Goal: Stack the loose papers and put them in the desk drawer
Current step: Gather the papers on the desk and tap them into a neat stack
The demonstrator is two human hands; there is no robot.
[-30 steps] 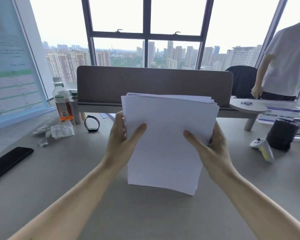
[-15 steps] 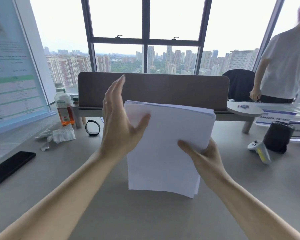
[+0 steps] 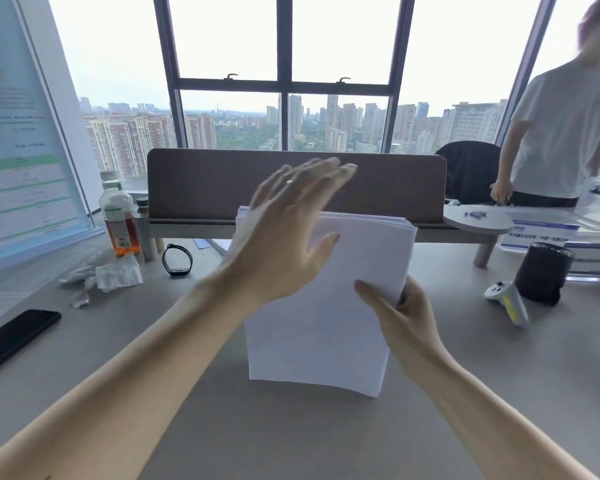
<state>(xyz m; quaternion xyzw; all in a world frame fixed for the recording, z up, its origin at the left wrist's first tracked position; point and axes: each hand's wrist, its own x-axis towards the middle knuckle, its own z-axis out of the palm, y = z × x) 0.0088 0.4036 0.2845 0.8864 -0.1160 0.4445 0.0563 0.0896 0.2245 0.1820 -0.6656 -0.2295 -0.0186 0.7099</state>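
A thick stack of white papers (image 3: 323, 327) stands upright on its bottom edge on the grey desk (image 3: 257, 427), in the middle of the view. My right hand (image 3: 399, 317) grips the stack's right edge, thumb on the front. My left hand (image 3: 291, 230) is open and flat, fingers together and pointing up and right, hovering over the stack's top left corner; it is blurred. No drawer is in sight.
A black phone (image 3: 14, 336) lies at the left edge. Crumpled tissues (image 3: 108, 275), a tea bottle (image 3: 118, 216) and a black wristband (image 3: 177, 259) sit at the back left. A white controller (image 3: 508, 299) and a black cylinder (image 3: 542, 271) are at right. Another person (image 3: 561, 133) stands behind.
My left hand let go of the stack's left edge, opened and rose to the stack's top. My right hand kept its hold, and the stack stayed upright.
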